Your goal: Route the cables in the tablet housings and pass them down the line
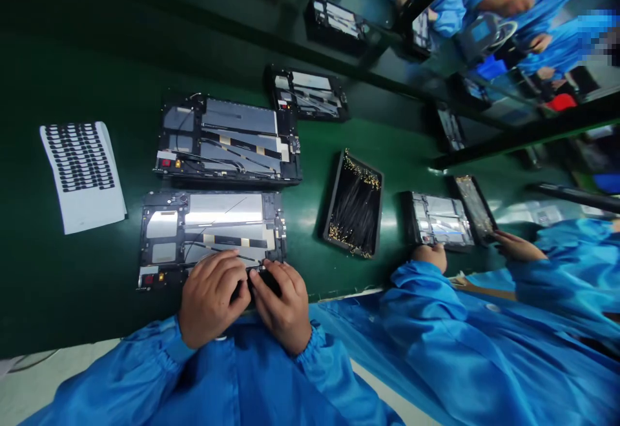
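An opened tablet chassis (pixel 213 226) lies on the green belt right in front of me, its metal plates and black cables showing. Both my hands rest on its near edge. My left hand (pixel 210 297) has its fingers curled and pressed down on the lower edge. My right hand (pixel 283 303) sits beside it with fingers bent, its fingertips pinching at a small dark part that I cannot make out. A second opened tablet chassis (pixel 227 139) lies just beyond the first.
A white sheet of small black stickers (pixel 82 171) lies at the left. A black tray of thin gold-tipped cables (pixel 354 205) stands to the right. A co-worker's hands (pixel 431 255) hold another tablet farther right. More tablets (pixel 310 93) lie on the belt behind.
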